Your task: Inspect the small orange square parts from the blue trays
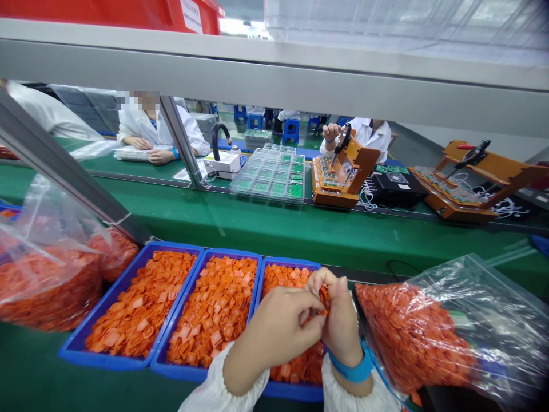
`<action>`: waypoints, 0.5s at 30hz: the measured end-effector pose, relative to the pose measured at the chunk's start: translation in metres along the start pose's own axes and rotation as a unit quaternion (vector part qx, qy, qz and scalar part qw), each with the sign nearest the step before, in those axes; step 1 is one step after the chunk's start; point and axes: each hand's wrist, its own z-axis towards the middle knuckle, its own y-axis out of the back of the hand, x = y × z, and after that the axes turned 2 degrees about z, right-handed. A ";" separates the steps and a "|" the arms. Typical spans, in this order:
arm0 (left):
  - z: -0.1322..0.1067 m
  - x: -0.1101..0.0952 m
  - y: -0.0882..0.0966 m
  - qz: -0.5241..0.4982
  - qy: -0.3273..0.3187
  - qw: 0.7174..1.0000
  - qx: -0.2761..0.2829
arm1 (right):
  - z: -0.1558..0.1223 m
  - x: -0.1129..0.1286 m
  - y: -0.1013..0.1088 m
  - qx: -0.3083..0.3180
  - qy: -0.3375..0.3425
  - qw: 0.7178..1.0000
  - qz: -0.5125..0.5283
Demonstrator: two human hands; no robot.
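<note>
Above the third blue tray (291, 392), my two hands meet. My right hand (343, 320), with a blue wrist strap (354, 369), is closed around a few small orange plastic pieces (325, 296). My left hand (285, 320) reaches across from the left, its fingers pinched together against those pieces; its fingertips are partly hidden, so whether it grips one of its own I cannot tell. Loose orange square pieces fill the third tray, the middle tray (180, 373) and the left tray (103, 361).
Clear bags of orange pieces lie at right (412, 332) and left (47, 286). A metal post (86, 166) slants down at left below a shelf beam (274, 74). Across the green bench are circuit-board trays (272, 174), orange fixtures (343, 189) and co-workers in white coats.
</note>
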 end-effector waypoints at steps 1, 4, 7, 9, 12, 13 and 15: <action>0.000 0.000 0.000 -0.001 -0.001 1.000 0.000 | 0.000 0.000 0.000 -0.004 -0.002 1.000 0.004; -0.001 0.001 0.003 -0.006 -0.003 1.000 -0.005 | 0.000 -0.002 0.002 -0.012 -0.010 1.000 0.013; -0.002 0.002 0.006 -0.015 0.003 1.000 -0.014 | 0.000 -0.004 0.004 -0.008 -0.022 1.000 0.017; -0.003 0.002 0.008 -0.023 0.007 1.000 -0.020 | -0.001 -0.005 0.005 0.004 -0.035 0.999 0.019; -0.004 0.003 0.011 -0.059 0.013 0.998 -0.036 | -0.001 -0.007 0.005 0.026 -0.053 0.998 0.020; -0.004 0.004 0.012 -0.075 0.014 0.996 -0.043 | -0.001 -0.008 0.005 0.032 -0.056 0.998 0.018; -0.005 0.005 0.013 -0.103 0.017 0.993 -0.057 | -0.001 -0.009 0.004 0.042 -0.056 0.998 0.009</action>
